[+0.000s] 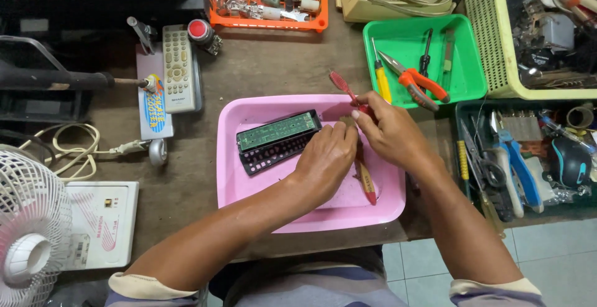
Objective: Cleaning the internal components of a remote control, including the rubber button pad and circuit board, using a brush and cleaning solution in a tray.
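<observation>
The remote control lies opened up in the pink tray: its green circuit board is bare and face up, and the black casing half, with its rows of button holes, lies just below it, touching along the long edge. So the opening of the case looks done, while closing it again has not begun; I see no rubber keypad, and cannot tell whether it is hidden under the hands. The left hand rests palm down at the right end of the casing, fingers curled on it, holding it steady rather than lifting it. The right hand, at about 2 o'clock from the left one, is closed in a pinch on a red toothbrush, whose head points away toward 11 o'clock above the tray's far rim; the bristles are clear of the board, so any brushing is judged only partly done at best. A brown-handled tool lies in the tray under the wrists, close enough to be nudged. Around the tray: at 1 o'clock a green tray with orange-handled pliers and a yellow screwdriver; at 12 o'clock an orange basket of small parts; at 10 o'clock a second, whole grey remote; at 8 o'clock a white fan; at 3 o'clock a dark bin of tools. Nothing stands between the hands and the board.
</observation>
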